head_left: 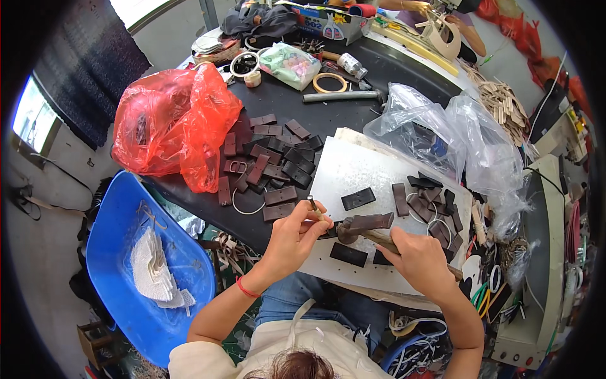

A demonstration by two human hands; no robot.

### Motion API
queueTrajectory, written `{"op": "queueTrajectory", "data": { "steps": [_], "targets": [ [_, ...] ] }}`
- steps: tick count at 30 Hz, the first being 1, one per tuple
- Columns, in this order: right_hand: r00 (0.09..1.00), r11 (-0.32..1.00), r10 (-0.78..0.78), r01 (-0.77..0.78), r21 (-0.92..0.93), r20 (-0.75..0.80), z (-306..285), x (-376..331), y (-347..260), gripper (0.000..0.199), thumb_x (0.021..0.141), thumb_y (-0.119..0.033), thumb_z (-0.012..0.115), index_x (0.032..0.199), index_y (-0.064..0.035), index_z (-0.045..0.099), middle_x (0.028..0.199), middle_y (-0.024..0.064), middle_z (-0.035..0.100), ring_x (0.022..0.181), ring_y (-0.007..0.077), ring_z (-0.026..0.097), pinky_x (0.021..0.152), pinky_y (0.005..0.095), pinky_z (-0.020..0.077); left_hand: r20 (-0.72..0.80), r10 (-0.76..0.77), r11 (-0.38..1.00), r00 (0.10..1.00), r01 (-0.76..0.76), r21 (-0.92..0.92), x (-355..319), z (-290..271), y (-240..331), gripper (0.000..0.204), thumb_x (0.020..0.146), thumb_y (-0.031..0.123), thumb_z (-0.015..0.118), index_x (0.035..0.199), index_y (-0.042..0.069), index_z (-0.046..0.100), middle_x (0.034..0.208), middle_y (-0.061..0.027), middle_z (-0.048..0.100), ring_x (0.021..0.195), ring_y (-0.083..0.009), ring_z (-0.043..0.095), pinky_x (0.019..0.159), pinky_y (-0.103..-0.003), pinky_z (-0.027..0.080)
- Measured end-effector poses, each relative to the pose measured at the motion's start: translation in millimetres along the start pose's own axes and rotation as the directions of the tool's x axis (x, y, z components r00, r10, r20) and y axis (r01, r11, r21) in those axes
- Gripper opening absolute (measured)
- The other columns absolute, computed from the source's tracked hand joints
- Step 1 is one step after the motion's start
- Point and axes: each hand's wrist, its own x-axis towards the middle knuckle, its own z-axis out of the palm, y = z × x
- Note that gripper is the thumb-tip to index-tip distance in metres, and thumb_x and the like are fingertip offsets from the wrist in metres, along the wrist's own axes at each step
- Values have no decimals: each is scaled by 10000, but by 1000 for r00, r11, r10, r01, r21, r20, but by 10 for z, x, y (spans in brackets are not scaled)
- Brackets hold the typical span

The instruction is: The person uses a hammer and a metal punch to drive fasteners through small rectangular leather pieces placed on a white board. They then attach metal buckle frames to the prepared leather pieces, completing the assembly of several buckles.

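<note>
Punch (312, 205) and hammer (366, 230) meet over a dark leather strap (372, 221) on the grey board (353, 167).
Left hand (293, 237) pinches the punch upright, right hand (420, 259) is clamped on the hammer handle; a skewed blow could glance onto those fingers.

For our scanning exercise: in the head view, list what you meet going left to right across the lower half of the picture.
Blue tub → left hand holding a metal punch → hammer → right hand → white machine housing.
</note>
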Motion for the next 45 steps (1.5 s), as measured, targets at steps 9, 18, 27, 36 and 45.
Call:
{"op": "queueTrajectory", "data": {
  "steps": [9,18,27,36,45],
  "targets": [
    [886,967,161,-54,248,-434,-415,46,-129,258,755,-206,810,830,-44,624,566,96,564,459,200,523,466,304,432,97,294,825,951,-303,476,-126,78,2,219,876,28,631,1081,34,558,952,-169,636,749,-375,632,607,-378,526],
    [964,992,58,-86,-96,-259,-356,-66,19,294,811,-266,739,777,-54,539,614,114,537,544,304,572,493,393,454,-115,164,937,980,-118,329,4,111,-47,246,897,35,627,1102,-14,500,824,-128,660,720,-162,677,643,-271,550],
    [324,511,827,-773,375,-459,209,-1872,679,271,821,-194,735,956,-4,596,812,157,636,721,317,614,677,377,476,121,279,838,953,-303,454,23,226,101,627,824,255,724,1325,23,427,1257,-154,510,1060,-248,503,917,-386,406],
    [719,904,427,-359,233,-548,547,-1366,396,387,825,-227,721,1129,-21,599,1174,191,579,1098,371,532,936,444,429,499,203,401,842,-537,742,402,190,185,1136,552,634,798,1457,115,347,1436,-145,339,1084,-324,406,906,-432,339],
    [888,984,81,0,176,-452,1122,492,-513,692,836,-454,638,1339,-11,467,1378,301,392,1311,439,348,1098,572,222,352,431,393,831,-524,756,506,-376,-184,606,688,384,776,1230,152,636,1343,-67,537,1046,-285,481,929,-406,360]
  ]
}}
